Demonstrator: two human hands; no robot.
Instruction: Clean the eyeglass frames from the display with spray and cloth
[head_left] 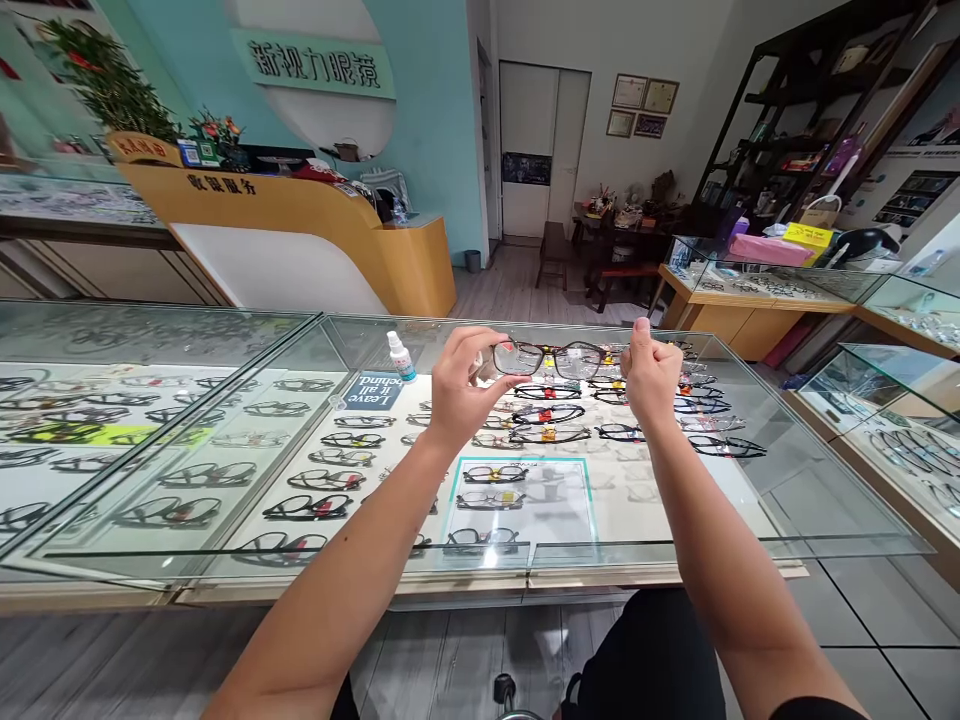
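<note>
Left of the frame's centre, the grip of the left hand (pixel 465 385) is being pinched on one lens rim. The glasses (pixel 553 355) are being held level, long axis crosswise, above the glass desk (pixel 787 500). The grip of the right hand (pixel 651 375) is being closed on their other end.

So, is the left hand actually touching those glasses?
Touching. The head view shows the left hand pinching one end of the glasses between thumb and fingertips, with no gap.

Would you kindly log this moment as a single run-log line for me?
left hand: pinches dark-framed clear-lens eyeglasses at one end | right hand: closed on other end | below: glass display counter
</note>
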